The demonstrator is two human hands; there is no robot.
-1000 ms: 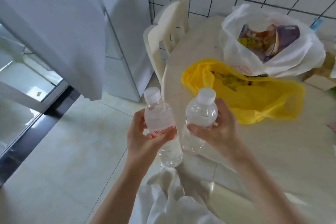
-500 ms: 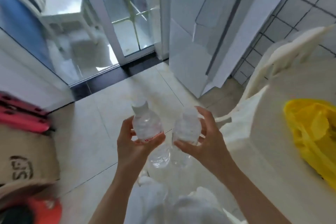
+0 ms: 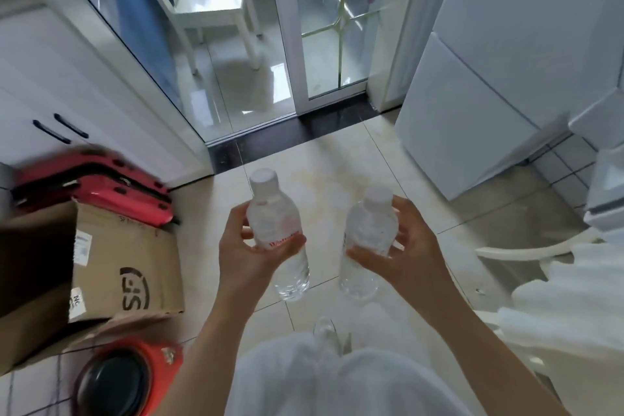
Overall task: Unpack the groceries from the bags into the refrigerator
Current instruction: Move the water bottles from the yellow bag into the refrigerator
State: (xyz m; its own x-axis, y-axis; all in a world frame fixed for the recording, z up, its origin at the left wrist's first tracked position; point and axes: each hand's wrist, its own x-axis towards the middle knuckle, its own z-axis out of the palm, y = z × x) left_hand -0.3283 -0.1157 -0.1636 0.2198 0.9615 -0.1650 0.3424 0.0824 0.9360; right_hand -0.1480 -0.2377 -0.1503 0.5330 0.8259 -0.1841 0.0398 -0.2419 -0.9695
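Note:
I hold two small clear water bottles with white caps upright over the tiled floor. My left hand (image 3: 248,255) grips the left bottle (image 3: 275,224), which has a red label. My right hand (image 3: 403,248) grips the right bottle (image 3: 369,233). The white refrigerator (image 3: 479,94) stands at the upper right, its doors looking shut from this angle. The grocery bags are out of view.
A cardboard box (image 3: 111,267) and a red suitcase (image 3: 98,186) lie on the floor at the left, with a red and black round thing (image 3: 118,378) below them. A glass door (image 3: 324,30) is ahead. A white plastic chair (image 3: 526,250) stands at the right.
The view has swung left, away from the table and its yellow and white bags, toward the glass door and the refrigerator. The two bottles have moved slightly apart in my hands.

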